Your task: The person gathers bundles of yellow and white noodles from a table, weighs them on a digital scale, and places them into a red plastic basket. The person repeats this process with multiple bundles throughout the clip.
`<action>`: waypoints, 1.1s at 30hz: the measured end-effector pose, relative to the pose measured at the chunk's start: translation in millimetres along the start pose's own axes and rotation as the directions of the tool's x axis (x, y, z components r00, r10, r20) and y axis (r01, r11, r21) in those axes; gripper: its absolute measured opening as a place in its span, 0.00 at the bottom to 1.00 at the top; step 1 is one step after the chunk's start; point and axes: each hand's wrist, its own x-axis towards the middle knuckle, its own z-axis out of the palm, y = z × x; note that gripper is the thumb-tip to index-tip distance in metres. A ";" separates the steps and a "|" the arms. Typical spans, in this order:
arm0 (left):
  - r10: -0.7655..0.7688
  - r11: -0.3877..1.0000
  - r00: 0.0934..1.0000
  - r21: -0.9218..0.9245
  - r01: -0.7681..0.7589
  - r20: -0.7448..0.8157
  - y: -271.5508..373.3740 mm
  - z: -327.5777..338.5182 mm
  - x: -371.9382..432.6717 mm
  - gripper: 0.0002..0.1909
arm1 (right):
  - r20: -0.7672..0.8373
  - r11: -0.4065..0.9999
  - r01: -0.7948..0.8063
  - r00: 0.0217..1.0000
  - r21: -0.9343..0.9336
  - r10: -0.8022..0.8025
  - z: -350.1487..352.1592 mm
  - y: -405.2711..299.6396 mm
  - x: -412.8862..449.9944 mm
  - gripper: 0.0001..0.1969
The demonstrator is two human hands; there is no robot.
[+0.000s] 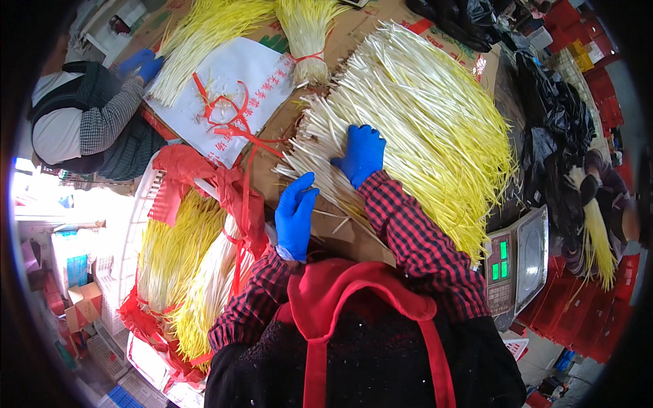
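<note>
A broad pile of yellow chives (428, 117) covers the table, white stalk ends to the left and yellow leaf tips to the right. On the pile's near-left part lies my right hand (363, 153) in a blue glove, fingers curled down over the stalks. Its fingertips are hidden, so I cannot see whether they grip any. My left hand (296, 217), also blue-gloved, is raised just left of the stalk ends, thumb and fingers apart and holding nothing. Beyond it, red plastic ties (224, 109) lie on a white printed sheet (275, 84).
A chive bundle (308, 51) tied in red stands at the back. A co-worker's gloved hands (143, 66) touch chives at the left. Red-lined crate (133, 234) with bundles, near left; digital scale (500, 275), right. Another person (594, 178) holds chives far right, beside black plastic bags (556, 102).
</note>
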 end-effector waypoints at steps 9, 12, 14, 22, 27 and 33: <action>-0.053 0.989 0.997 -0.133 0.059 0.047 32.3 10.5 22.5 0.18 | -0.071 0.928 0.054 0.997 0.370 -0.030 7.8 26.1 7.2 0.37; -0.081 0.989 0.991 -0.117 0.093 0.105 41.1 6.4 33.3 0.17 | -0.020 0.850 -0.019 0.999 0.527 0.035 -3.0 44.9 11.6 0.44; -0.121 0.984 0.982 -0.110 0.138 0.149 48.5 11.6 41.5 0.17 | -0.141 0.800 0.048 0.989 0.597 0.046 -8.2 57.2 7.2 0.51; -0.064 0.997 0.977 0.054 0.054 0.201 38.3 60.7 105.3 0.13 | -0.200 0.774 0.256 0.965 0.580 -0.169 4.0 56.0 -4.7 0.53; -0.052 0.994 0.976 0.100 0.032 0.211 53.3 65.6 102.1 0.16 | -0.079 0.759 0.106 0.994 0.643 -0.071 -7.5 60.7 3.3 0.46; 0.409 0.909 0.873 0.031 -0.416 -0.265 35.8 32.3 101.1 0.13 | -0.286 0.289 0.264 0.958 0.920 0.034 -4.0 91.3 10.2 0.39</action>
